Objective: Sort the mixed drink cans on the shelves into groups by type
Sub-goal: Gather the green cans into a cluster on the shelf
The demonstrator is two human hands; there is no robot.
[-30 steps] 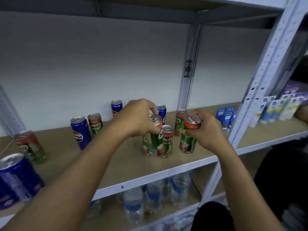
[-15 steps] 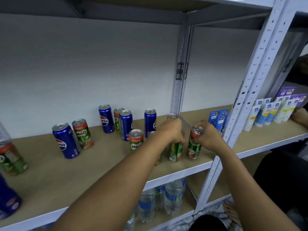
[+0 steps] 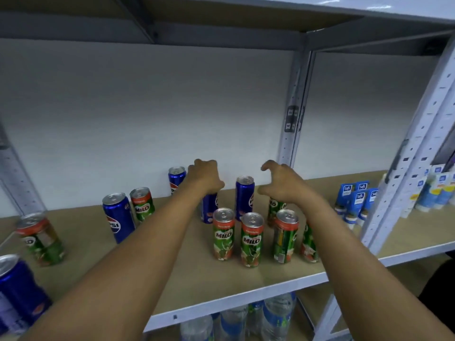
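While left hand grips Pepsi can, right hand hovers spread, holding nothing; bare shelf frontward.

I have just one camera, and it sits on the person's head. It looks forward and a bit down at the shelf, from close by. Both arms reach out from the bottom of the view. The cans stand near, and the white wall is behind them.
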